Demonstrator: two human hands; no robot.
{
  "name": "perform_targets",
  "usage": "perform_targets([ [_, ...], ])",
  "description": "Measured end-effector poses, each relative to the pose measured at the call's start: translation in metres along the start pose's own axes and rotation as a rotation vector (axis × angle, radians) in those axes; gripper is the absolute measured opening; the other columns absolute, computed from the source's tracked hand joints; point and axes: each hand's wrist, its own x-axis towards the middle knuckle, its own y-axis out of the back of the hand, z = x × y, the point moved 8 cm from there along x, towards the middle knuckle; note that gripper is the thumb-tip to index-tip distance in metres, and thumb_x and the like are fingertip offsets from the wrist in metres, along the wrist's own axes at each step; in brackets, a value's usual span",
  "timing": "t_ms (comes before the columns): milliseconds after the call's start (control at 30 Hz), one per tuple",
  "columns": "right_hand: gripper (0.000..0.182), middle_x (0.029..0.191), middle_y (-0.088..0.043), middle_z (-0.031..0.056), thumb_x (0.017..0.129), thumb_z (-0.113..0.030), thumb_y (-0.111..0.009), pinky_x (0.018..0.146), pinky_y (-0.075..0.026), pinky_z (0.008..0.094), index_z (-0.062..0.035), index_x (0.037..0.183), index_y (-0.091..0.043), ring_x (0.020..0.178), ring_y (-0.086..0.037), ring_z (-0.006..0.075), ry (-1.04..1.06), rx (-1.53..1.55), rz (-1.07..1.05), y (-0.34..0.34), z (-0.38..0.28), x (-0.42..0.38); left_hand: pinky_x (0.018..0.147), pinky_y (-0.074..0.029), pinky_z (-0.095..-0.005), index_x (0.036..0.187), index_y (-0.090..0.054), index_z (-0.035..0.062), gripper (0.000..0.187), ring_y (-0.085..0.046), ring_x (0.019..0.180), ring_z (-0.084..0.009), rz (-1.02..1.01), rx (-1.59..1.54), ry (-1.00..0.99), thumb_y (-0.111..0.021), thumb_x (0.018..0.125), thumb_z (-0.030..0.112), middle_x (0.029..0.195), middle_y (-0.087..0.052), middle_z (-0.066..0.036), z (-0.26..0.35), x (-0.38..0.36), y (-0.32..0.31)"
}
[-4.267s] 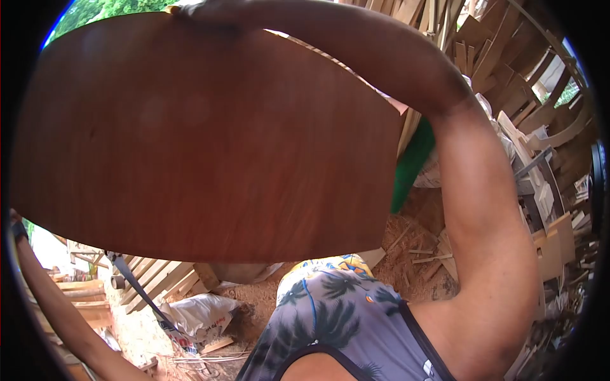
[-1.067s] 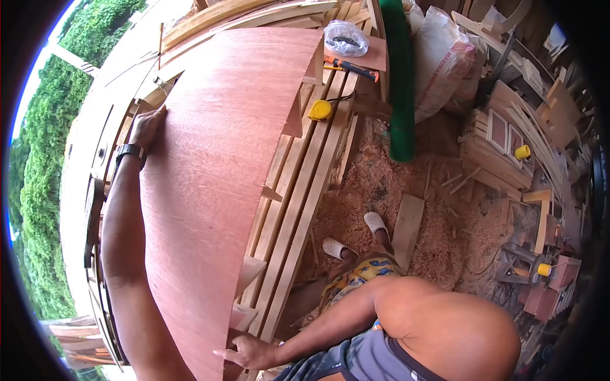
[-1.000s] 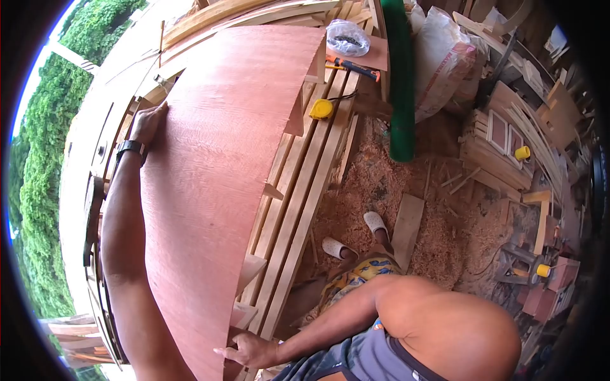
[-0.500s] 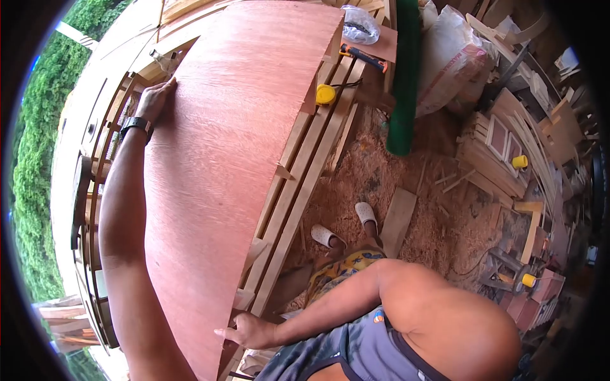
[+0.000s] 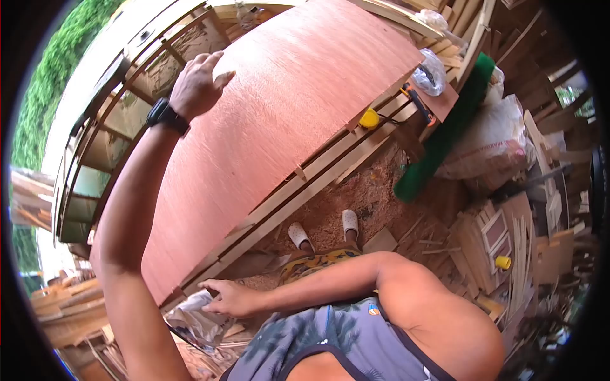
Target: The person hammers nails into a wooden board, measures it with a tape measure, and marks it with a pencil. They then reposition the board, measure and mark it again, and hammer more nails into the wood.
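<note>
1. Two bare hands rest on one large, thin reddish-brown plywood sheet (image 5: 279, 120), which lies flat across a long frame of pale wooden slats (image 5: 318, 184).
2. The left hand (image 5: 197, 82), with a black watch (image 5: 166, 115) on its wrist, sits at the sheet's far long edge; its fingers are loosely spread and curl over that edge without closing into a fist.
3. The right hand (image 5: 230, 298) is at the near corner of the sheet, palm down with the fingers stretched out flat; whether they pinch the sheet's edge or only touch it cannot be told.
4. Just under the right hand lies a crumpled whitish plastic bag (image 5: 197, 320).
5. A round yellow tape measure (image 5: 369, 118) sits on the slats just beside the sheet's near edge.
6. Further along the slats lie an orange-and-black handled tool (image 5: 418, 103) and a clear plastic bag (image 5: 428, 71) with dark contents.
7. A green rolled bundle (image 5: 445, 136) leans beyond the frame, its lower end on a floor covered in sawdust (image 5: 362, 193).
8. Two feet in pale slippers (image 5: 324, 227) stand on that sawdust, close to the frame.
</note>
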Motion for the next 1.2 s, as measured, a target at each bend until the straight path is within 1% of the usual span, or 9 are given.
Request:
perform_targets([
  [167, 0.035, 0.113, -0.074, 0.0139, 0.096, -0.023, -0.070, 0.091, -0.055, 0.0345, 0.0027, 0.121, -0.070, 0.103, -0.069, 0.0199, -0.039, -0.357, -0.371, 0.107, -0.042, -0.108, 0.107, -0.046, -0.0453, 0.131, -0.063, 0.0001, 0.049, -0.059, 0.123, -0.0383, 0.124, -0.061, 0.174, -0.072, 0.093, 0.029, 0.132, -0.062, -0.023, 0.020, -0.157, 0.081],
  [333, 0.032, 0.112, -0.073, 0.0086, 0.098, -0.015, -0.064, 0.080, -0.059, 0.0354, 0.0015, 0.125, -0.066, 0.091, -0.072, 0.0217, -0.186, -0.138, 0.414, 0.354, -0.095, -0.202, 0.084, -0.054, -0.0370, 0.112, -0.069, -0.0033, 0.032, -0.068, 0.090, -0.0269, 0.736, -0.123, 0.899, -0.075, 0.092, 0.021, 0.100, -0.071, -0.018, -0.008, -0.378, 0.134],
  [467, 0.040, 0.128, -0.068, 0.0088, 0.102, -0.033, -0.063, 0.096, -0.051, 0.0404, -0.0060, 0.132, -0.062, 0.109, -0.064, 0.0237, 0.230, 0.187, 0.439, 0.502, -0.149, -0.221, 0.064, -0.049, -0.0281, 0.085, -0.063, 0.0033, 0.023, -0.058, 0.070, -0.0100, 1.484, -0.248, 1.330, -0.072, 0.096, 0.021, 0.081, -0.065, -0.002, 0.018, -0.555, 0.088],
  [500, 0.050, 0.132, -0.065, 0.0109, 0.097, -0.037, -0.070, 0.100, -0.050, 0.0411, -0.0029, 0.133, -0.061, 0.114, -0.062, 0.0263, 0.466, -0.595, 0.809, 0.650, -0.168, -0.251, 0.061, -0.047, -0.0269, 0.084, -0.062, 0.0066, 0.025, -0.056, 0.067, -0.0103, 1.693, -0.525, 1.365, -0.074, 0.093, 0.026, 0.077, -0.062, 0.000, 0.023, -0.576, 0.061],
  [567, 0.054, 0.134, -0.064, 0.0112, 0.096, -0.037, -0.071, 0.101, -0.050, 0.0413, -0.0023, 0.134, -0.060, 0.116, -0.061, 0.0271, 0.493, -0.528, 0.843, 0.620, -0.196, -0.222, 0.059, -0.049, -0.0307, 0.091, -0.064, 0.0095, 0.030, -0.057, 0.066, -0.0112, 1.632, -1.114, 1.482, -0.075, 0.091, 0.038, 0.075, -0.063, 0.000, 0.014, -0.588, 0.007],
  [667, 0.064, 0.138, -0.060, 0.0120, 0.091, -0.040, -0.076, 0.104, -0.049, 0.0418, -0.0005, 0.138, -0.057, 0.121, -0.058, 0.0295, 0.522, -0.265, 1.032, 0.538, -0.231, -0.195, 0.061, -0.050, -0.0314, 0.093, -0.068, 0.0100, 0.034, -0.062, 0.069, -0.0138, 1.796, -1.103, 1.480, -0.076, 0.088, 0.043, 0.080, -0.066, -0.001, -0.001, -0.570, -0.005],
  [833, 0.077, 0.152, -0.050, 0.0180, 0.093, -0.039, -0.072, 0.121, -0.030, 0.0471, 0.0009, 0.151, -0.042, 0.138, -0.046, 0.0346, 0.343, 0.343, 0.404, 0.545, -0.222, -0.112, 0.081, -0.054, -0.0347, 0.111, -0.068, 0.0028, 0.035, -0.068, 0.089, -0.0206, 1.841, -1.497, 1.083, -0.073, 0.091, 0.032, 0.101, -0.072, -0.008, -0.042, -0.538, -0.013],
  [967, 0.067, 0.152, -0.049, 0.0186, 0.097, -0.032, -0.063, 0.123, -0.028, 0.0483, 0.0020, 0.151, -0.042, 0.141, -0.044, 0.0344, 0.392, 0.059, 0.574, 0.584, -0.240, -0.116, 0.100, -0.048, -0.0407, 0.123, -0.064, -0.0070, 0.040, -0.062, 0.114, -0.0277, 1.940, -1.348, 0.931, -0.064, 0.085, 0.006, 0.123, -0.068, -0.018, -0.071, -0.511, -0.016],
  [1200, 0.065, 0.152, -0.050, 0.0185, 0.098, -0.031, -0.061, 0.123, -0.028, 0.0482, 0.0022, 0.151, -0.042, 0.141, -0.044, 0.0344, 0.385, -0.036, 0.580, 0.574, -0.258, -0.116, 0.098, -0.046, -0.0368, 0.121, -0.063, -0.0080, 0.040, -0.063, 0.105, -0.0268, 2.097, -1.229, 0.748, -0.061, 0.082, -0.001, 0.116, -0.070, -0.018, -0.056, -0.504, 0.010],
])
